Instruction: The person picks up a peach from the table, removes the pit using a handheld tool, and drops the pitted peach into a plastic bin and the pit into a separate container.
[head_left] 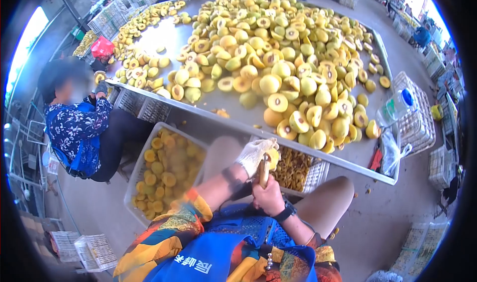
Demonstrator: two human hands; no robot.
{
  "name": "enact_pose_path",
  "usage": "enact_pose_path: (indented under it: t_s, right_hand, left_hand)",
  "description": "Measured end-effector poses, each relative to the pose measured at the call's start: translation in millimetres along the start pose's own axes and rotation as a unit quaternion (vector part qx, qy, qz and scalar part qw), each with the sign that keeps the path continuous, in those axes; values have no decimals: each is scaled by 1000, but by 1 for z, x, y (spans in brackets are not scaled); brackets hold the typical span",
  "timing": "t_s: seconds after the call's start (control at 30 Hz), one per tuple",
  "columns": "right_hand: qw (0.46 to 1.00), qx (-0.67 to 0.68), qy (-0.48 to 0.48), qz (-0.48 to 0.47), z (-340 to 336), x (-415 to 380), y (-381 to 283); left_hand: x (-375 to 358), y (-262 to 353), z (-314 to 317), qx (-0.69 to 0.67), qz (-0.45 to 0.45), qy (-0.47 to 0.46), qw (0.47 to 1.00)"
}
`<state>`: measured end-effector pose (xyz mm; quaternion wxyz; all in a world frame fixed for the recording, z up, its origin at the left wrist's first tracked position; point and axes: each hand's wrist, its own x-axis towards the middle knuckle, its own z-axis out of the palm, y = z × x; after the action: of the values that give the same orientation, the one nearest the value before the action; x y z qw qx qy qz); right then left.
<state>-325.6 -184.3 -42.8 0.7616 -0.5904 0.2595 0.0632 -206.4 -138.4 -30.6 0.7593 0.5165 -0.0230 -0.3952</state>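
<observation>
My left hand (255, 155), in a white knit glove, holds a yellow halved fruit (272, 158) near the table's front edge. My right hand (269, 196), bare with a dark watch at the wrist, is closed round the handle of a pitting tool (264, 171). The tool's upper end meets the fruit. Below the hands sits a basket (314, 176) with brown pits (290, 170). A pale crate (133, 185) of peeled-looking yellow fruit halves (169, 179) stands on the left. Many halved yellow-green fruits (278, 68) are heaped on the metal table (218, 103) ahead.
A co-worker (82, 123) in a blue apron sits at the left of the table. At its right corner are a plastic bottle (395, 108), a clear bag (390, 155) and a red-handled tool (376, 159). White crates (415, 113) stand beyond. My knees are under the edge.
</observation>
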Motion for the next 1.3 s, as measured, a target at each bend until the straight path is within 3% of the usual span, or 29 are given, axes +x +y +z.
enact_pose_path:
  t_s: [0.03,0.13,0.17,0.27,0.3,0.4,0.43,0.53,0.57,0.67,0.73,0.77,0.83,0.9,0.93,0.97,1.0,1.03,1.07,1.1,1.17,1.2,1.27,1.3]
  right_hand:
    - [1000,5,-8,2,-1,-1,0]
    - [997,52,-38,29,-3,-1,-5]
    - [993,86,-56,50,-4,-5,-10]
    - [981,152,-90,82,-6,-11,-13]
    - [982,150,-88,78,-5,-12,-11]
    - [980,153,-103,79,-4,-15,-15]
    - [973,171,-130,81,-8,-16,-16]
    - [949,231,-188,100,-12,-19,-16]
    - [941,247,-205,103,-13,-18,-15]
    - [941,256,-200,94,-11,-19,-12]
    - [931,277,-238,28,-13,-15,-3]
    - [922,305,-233,44,-14,-12,-3]
    - [912,323,-252,32,-16,-8,1]
    - [908,345,-239,-2,-18,-8,5]
    - [905,359,-227,-34,-25,-8,6]
    - [907,374,-194,-20,-33,-7,3]
    - [923,347,-167,-4,-43,-3,5]
    - [977,193,-92,22,-44,4,6]
    - [998,35,-14,50,-44,10,11]
    - [994,-92,29,44,-46,16,21]
    - [932,-344,109,22,-54,35,48]
    - [940,-320,117,13,-58,48,63]
    - [954,-273,120,-11,-60,69,90]
    - [949,-282,129,-59,-62,74,97]
  left_hand:
    - [-6,9,3,-31,-33,-14,999]
    - [-5,5,5,44,51,32,997]
    - [-6,7,6,124,59,45,990]
    - [-4,8,-3,138,89,-55,985]
    - [-7,17,0,49,-13,-66,996]
    - [-6,12,-1,64,-5,-70,996]
    - [-5,9,-2,37,25,-70,997]
    - [-6,8,-2,213,126,-45,968]
    - [-4,5,-4,217,138,-59,965]
    - [-6,4,-5,57,74,-94,991]
    - [-5,-3,0,47,93,-63,993]
    - [-5,-7,1,46,99,-43,993]
    - [4,-9,-5,-39,43,15,998]
    - [8,0,-26,-220,-69,80,970]
    - [-2,17,-48,-151,-30,60,986]
    - [-6,26,-63,-147,27,157,976]
    - [-16,38,-83,-215,40,159,963]
    - [-28,46,-109,-175,65,131,974]
    - [-40,57,-126,95,96,204,970]
    - [-44,62,-134,258,133,245,925]
    - [-50,72,-146,547,204,310,750]
    - [-49,79,-148,667,232,333,625]
    - [-30,86,-120,660,310,324,603]
    - [-18,90,-104,660,297,283,630]
